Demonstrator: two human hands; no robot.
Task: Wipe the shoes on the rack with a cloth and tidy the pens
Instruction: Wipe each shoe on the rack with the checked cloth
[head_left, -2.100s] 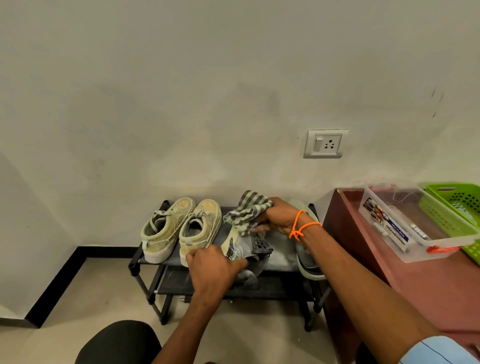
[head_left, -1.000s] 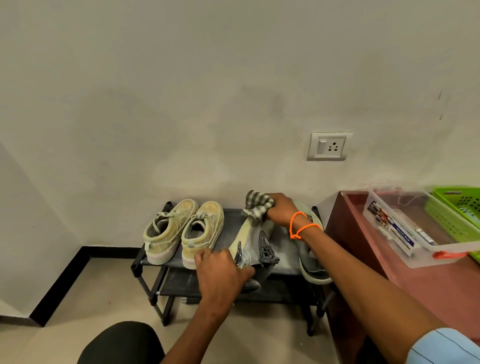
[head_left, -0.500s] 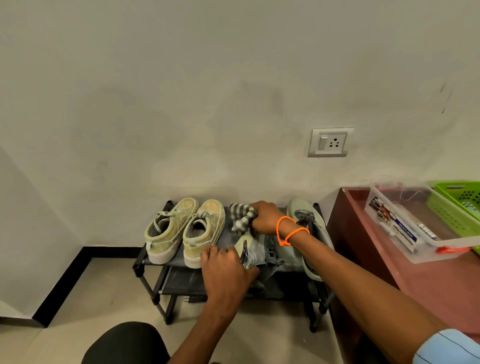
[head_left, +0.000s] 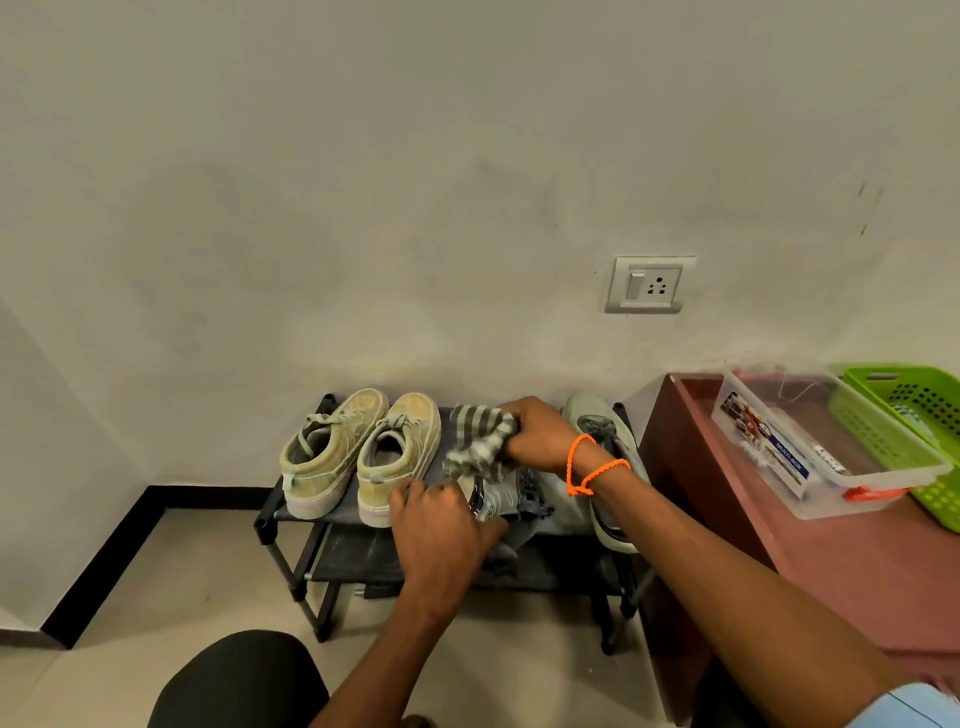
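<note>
Orange cord bracelet (head_left: 592, 465) (right wrist); light-blue sleeve (head_left: 904, 709).

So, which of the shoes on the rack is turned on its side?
The grey shoe held by the left hand, sole showing; the beige pair and pale green shoe stand upright.

Wall (head_left: 363, 182): plain off-white plaster, faint smudges, a few dark scuff marks upper right. Socket plate (head_left: 649, 285) with one switch mounted on it, right of centre. Second wall meets it at the left corner. Black skirting (head_left: 98, 566) runs along the base of both walls. Floor (head_left: 171, 577): pale beige, smooth. Reddish-brown table (head_left: 857, 561) at right, against the wall, carrying a clear plastic box (head_left: 810, 483) and a green perforated basket (head_left: 914, 415) side by side. Lighting even, soft, no hard shadows.
</note>
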